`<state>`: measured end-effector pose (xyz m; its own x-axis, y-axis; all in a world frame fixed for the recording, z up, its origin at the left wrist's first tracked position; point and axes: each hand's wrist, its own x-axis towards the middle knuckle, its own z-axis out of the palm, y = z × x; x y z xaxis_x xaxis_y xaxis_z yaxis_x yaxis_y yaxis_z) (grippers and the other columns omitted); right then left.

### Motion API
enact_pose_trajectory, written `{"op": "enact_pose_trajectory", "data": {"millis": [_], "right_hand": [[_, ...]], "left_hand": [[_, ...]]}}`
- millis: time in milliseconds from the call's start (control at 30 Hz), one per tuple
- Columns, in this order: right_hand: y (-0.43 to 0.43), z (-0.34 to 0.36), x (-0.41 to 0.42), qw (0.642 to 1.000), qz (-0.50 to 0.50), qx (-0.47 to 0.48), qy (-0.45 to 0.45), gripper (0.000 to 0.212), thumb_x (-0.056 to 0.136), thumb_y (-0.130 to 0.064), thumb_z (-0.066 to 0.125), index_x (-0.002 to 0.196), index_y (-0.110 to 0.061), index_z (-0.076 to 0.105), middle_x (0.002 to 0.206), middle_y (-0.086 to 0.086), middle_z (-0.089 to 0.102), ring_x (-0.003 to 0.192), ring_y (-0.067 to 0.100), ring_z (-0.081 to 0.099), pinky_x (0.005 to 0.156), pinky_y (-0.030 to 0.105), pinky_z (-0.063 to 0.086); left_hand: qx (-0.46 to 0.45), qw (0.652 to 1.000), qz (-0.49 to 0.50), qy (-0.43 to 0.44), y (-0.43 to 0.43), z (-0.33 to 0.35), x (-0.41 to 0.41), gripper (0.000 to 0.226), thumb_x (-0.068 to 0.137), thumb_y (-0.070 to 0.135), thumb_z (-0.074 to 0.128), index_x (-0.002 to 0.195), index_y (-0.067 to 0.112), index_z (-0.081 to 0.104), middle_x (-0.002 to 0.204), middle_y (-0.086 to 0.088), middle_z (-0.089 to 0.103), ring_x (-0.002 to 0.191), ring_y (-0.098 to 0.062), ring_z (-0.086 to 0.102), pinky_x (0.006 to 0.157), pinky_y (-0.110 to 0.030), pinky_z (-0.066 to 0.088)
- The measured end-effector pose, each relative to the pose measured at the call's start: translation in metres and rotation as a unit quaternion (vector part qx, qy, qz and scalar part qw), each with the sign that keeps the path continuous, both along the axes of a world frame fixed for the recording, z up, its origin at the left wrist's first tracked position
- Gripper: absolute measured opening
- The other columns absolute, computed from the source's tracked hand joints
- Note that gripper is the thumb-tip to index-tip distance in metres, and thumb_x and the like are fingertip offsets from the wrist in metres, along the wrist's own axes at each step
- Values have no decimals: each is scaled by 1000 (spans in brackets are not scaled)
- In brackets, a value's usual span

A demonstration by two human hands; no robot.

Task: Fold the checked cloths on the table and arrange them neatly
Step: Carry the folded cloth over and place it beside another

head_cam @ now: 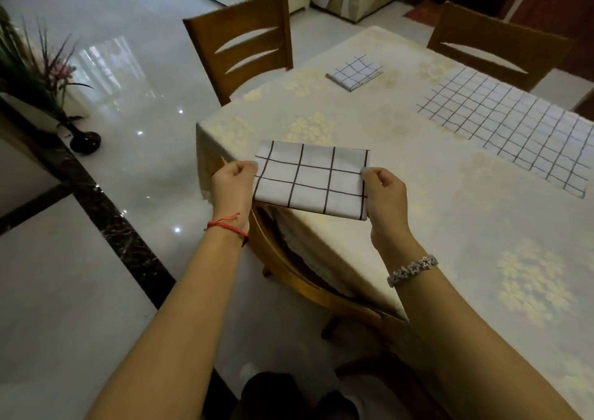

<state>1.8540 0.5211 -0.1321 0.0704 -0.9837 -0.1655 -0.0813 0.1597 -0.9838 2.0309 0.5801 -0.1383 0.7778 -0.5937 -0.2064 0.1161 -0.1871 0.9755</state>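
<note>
**Second cloth folded, awaiting placement**

Left hand and right hand pinch opposite ends of a folded checked cloth, held above the table's near-left corner. Judged next: set it beside the far folded cloth; the unfolded cloth remains.

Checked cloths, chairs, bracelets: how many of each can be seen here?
White black-checked cloths: 3 (held folded one, small folded one, spread-out one)
Brown wooden chairs: 3 ()
Wrist bracelets: 2 (red string, silver flower)
Total: 8

I had one view only: the head camera looked forward and down, close above both grips, the desk stretching beyond and rightward.
</note>
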Motion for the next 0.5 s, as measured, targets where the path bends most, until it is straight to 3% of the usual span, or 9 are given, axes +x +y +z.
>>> {"op": "enact_pose_trajectory", "data": {"millis": [133, 200, 267, 367, 400, 500], "right_hand": [[8, -4, 54, 1000, 21, 1, 9, 23, 96, -16, 44, 76, -16, 57, 71, -3, 56, 63, 10, 53, 54, 23, 45], [11, -6, 81, 999, 32, -4, 13, 23, 95, -16, 45, 75, -17, 57, 72, -3, 56, 66, 12, 54, 57, 26, 46], [16, -7, 107, 999, 47, -8, 18, 21, 96, -16, 45, 79, -14, 58, 72, -3, 56, 70, 14, 57, 59, 26, 47], [24, -7, 140, 997, 71, -5, 3, 18, 97, -14, 43, 92, -6, 58, 72, -2, 56, 54, -2, 58, 45, 12, 44], [26, -8, 150, 997, 81, -8, 8, 18, 97, -14, 43, 93, -6, 58, 74, -2, 57, 56, -1, 58, 43, 11, 43], [27, -11, 177, 994, 103, -14, 27, 19, 97, -18, 43, 97, -9, 60, 80, -2, 61, 67, 7, 59, 48, 13, 46]], "left_hand": [[14, 1000, 22, 3, 18, -6, 50, 19, 88, 20, 58, 69, 25, 61, 81, -5, 60, 96, -32, 60, 88, -48, 52], [15, 999, 33, 4, 27, -7, 73, 19, 88, 18, 58, 70, 25, 61, 80, -5, 62, 93, -33, 62, 85, -52, 53], [6, 999, 44, 9, 36, -8, 95, 18, 89, 16, 56, 73, 20, 61, 76, -2, 60, 82, -25, 61, 74, -44, 57], [7, 998, 66, 11, 51, -11, 123, 10, 91, 16, 55, 85, 12, 61, 75, -1, 58, 70, -16, 58, 47, -25, 55], [9, 997, 75, 16, 55, -14, 133, 10, 90, 16, 55, 85, 12, 62, 75, -1, 58, 70, -17, 58, 48, -26, 56], [9, 994, 101, 36, 63, -20, 157, 17, 89, 16, 57, 73, 18, 62, 75, -1, 59, 83, -22, 59, 78, -48, 57]]}}
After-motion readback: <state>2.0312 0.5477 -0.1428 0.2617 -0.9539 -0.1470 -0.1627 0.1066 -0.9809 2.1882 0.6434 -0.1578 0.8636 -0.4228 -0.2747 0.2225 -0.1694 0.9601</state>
